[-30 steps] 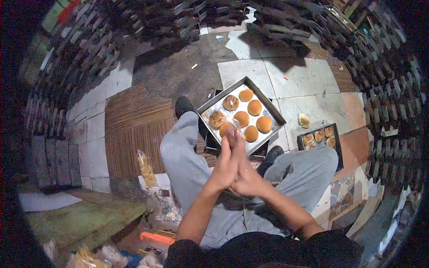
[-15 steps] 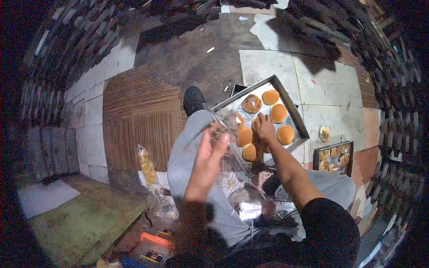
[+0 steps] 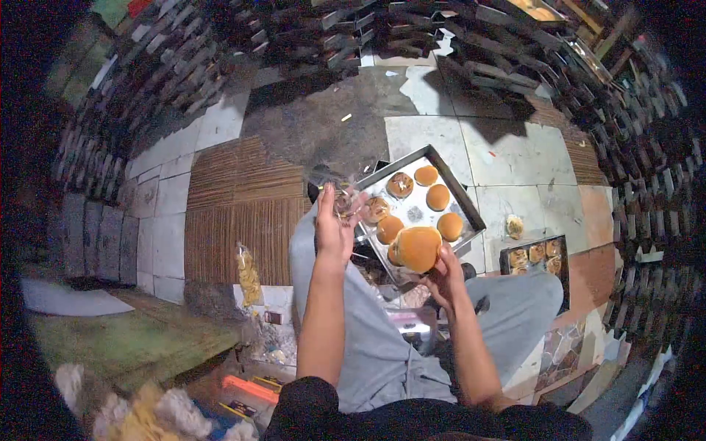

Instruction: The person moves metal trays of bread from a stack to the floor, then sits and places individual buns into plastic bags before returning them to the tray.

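Observation:
My right hand (image 3: 446, 278) grips a round golden bun (image 3: 419, 248), lifted over the near edge of a metal baking tray (image 3: 461, 192). In the tray sit several plain buns (image 3: 437, 197) and a few with a dark topping (image 3: 399, 185). My left hand (image 3: 335, 231) is raised left of the tray, palm turned inward, its fingers around a crinkled clear plastic bag (image 3: 343, 200). The bag is see-through and partly blurred, so its opening cannot be made out.
To the right stands a smaller dark tray (image 3: 565, 288) of topped buns, with a wrapped bun (image 3: 515, 226) behind it. A clear bag of yellow food (image 3: 248, 278) lies on the left by a brown striped mat (image 3: 235, 239). A green surface (image 3: 140, 345) is at lower left.
My right hand has picked up a bun from the tray and brought it toward me. My left hand has stayed on the left with the plastic bag. The view has shifted.

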A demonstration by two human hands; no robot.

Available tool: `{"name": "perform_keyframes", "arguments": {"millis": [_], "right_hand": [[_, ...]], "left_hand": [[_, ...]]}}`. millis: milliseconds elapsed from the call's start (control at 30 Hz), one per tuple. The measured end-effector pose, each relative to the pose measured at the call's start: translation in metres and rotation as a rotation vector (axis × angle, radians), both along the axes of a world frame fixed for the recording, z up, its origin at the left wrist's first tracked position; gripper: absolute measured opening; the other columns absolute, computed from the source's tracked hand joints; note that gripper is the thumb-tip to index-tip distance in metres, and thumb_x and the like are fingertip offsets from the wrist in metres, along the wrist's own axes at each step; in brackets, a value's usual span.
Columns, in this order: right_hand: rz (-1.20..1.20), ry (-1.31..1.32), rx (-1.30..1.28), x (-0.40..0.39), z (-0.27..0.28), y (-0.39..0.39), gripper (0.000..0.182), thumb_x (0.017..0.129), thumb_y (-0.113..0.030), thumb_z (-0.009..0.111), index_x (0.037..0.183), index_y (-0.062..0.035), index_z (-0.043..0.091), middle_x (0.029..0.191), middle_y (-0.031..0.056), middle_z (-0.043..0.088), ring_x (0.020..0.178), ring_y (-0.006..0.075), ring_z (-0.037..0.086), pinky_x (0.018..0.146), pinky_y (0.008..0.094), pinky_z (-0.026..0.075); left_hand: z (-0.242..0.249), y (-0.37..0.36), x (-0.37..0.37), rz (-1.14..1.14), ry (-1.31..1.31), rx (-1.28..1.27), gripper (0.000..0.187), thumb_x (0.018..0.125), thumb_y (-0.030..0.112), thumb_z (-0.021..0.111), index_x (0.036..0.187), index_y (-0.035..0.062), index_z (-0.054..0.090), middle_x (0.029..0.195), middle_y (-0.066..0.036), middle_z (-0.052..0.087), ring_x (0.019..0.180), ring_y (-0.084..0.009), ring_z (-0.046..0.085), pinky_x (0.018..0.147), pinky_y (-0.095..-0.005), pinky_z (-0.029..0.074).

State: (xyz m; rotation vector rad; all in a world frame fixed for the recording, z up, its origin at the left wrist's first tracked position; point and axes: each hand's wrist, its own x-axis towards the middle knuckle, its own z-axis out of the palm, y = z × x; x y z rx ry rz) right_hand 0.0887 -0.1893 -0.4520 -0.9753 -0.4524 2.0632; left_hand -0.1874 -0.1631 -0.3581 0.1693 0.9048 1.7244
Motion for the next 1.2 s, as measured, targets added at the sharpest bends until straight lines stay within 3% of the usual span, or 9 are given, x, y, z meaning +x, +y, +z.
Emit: {"name": "perform_keyframes", "arguments": {"millis": [167,367,400,533,667,800,933,1033,1200], "right_hand": [[0.301,0.015,0.185,-0.013,0.145,-0.035,0.066,0.089,-0.009,0.073,0.146,-0.0084,0.041,0.115,0.0078,0.06,0.105,0.0202,0.064,0.08,0.0421,0.063],[0.315,-0.757,1.492,-0.065,0.174,-0.05,0.06,0.09,-0.005,0.069,0.145,-0.0018,0.045,0.144,0.0288,0.047,0.138,0.0442,0.044,0.115,0.0469,0.037],[0.37,-0.787,1.494,-0.066,0.169,-0.054,0.062,0.092,-0.007,0.067,0.149,-0.002,0.041,0.148,0.0284,0.045,0.14,0.0436,0.042,0.116,0.0464,0.036],[0.456,-0.796,1.413,-0.064,0.148,-0.05,0.061,0.094,-0.006,0.062,0.151,-0.0033,0.039,0.151,0.0295,0.04,0.142,0.0446,0.038,0.117,0.0472,0.034],[0.545,-0.845,1.284,-0.068,0.126,-0.052,0.06,0.095,-0.004,0.054,0.152,-0.0033,0.037,0.153,0.0304,0.037,0.144,0.0461,0.035,0.118,0.0474,0.031],[0.561,-0.858,1.183,-0.076,0.127,-0.03,0.053,0.096,-0.006,0.05,0.148,0.0005,0.041,0.152,0.0302,0.039,0.145,0.0435,0.035,0.119,0.0444,0.029],[0.358,-0.923,1.068,-0.074,0.138,-0.047,0.022,0.097,-0.012,0.062,0.112,0.0035,0.066,0.107,0.0171,0.068,0.098,0.0293,0.067,0.088,0.0375,0.051],[0.539,-0.816,0.458,-0.058,0.126,-0.049,0.016,0.097,-0.014,0.066,0.102,0.0008,0.067,0.084,0.0054,0.067,0.074,0.0154,0.062,0.069,0.0304,0.049],[0.761,-0.35,0.515,-0.016,0.163,-0.05,0.014,0.096,-0.015,0.068,0.094,-0.0017,0.066,0.077,-0.0009,0.063,0.068,0.0064,0.056,0.06,0.0269,0.046]], "left_hand": [[0.021,-0.024,0.021,0.015,0.023,-0.07,0.047,0.099,0.049,0.059,0.13,0.0151,0.048,0.12,-0.012,0.062,0.111,-0.033,0.066,0.092,-0.0507,0.055],[0.049,-0.06,0.042,-0.172,-0.079,0.023,0.063,0.096,0.059,0.055,0.126,0.0035,0.059,0.113,-0.015,0.068,0.105,-0.0292,0.067,0.088,-0.0431,0.057],[0.089,-0.079,0.059,-0.023,-0.032,0.042,0.063,0.096,0.059,0.054,0.128,0.005,0.059,0.11,-0.013,0.068,0.104,-0.0279,0.067,0.09,-0.04,0.055],[0.012,-0.073,0.087,0.371,0.168,-0.15,0.048,0.102,0.045,0.052,0.128,0.0048,0.058,0.11,-0.011,0.066,0.1,-0.0244,0.065,0.089,-0.0372,0.053],[-0.015,-0.087,0.085,0.075,-0.051,-0.084,0.056,0.102,0.042,0.056,0.14,0.0023,0.049,0.131,-0.011,0.057,0.121,-0.0226,0.055,0.103,-0.0344,0.045],[0.003,-0.081,0.109,0.031,0.154,-0.374,0.063,0.097,0.047,0.064,0.14,0.0026,0.048,0.132,-0.011,0.058,0.113,-0.0213,0.06,0.096,-0.0322,0.05],[-0.001,-0.071,0.088,0.032,-0.093,-0.211,0.055,0.095,0.041,0.067,0.134,0.004,0.052,0.121,-0.01,0.062,0.105,-0.0188,0.064,0.086,-0.0317,0.054],[-0.027,-0.071,0.1,-0.045,-0.116,-0.155,0.044,0.094,0.034,0.068,0.127,0.007,0.058,0.11,-0.007,0.066,0.097,-0.017,0.066,0.083,-0.0337,0.056],[0.009,-0.077,0.093,0.136,-0.143,-0.151,0.046,0.096,0.039,0.064,0.127,0.0057,0.059,0.109,-0.011,0.068,0.099,-0.0215,0.068,0.086,-0.0367,0.057]]}}
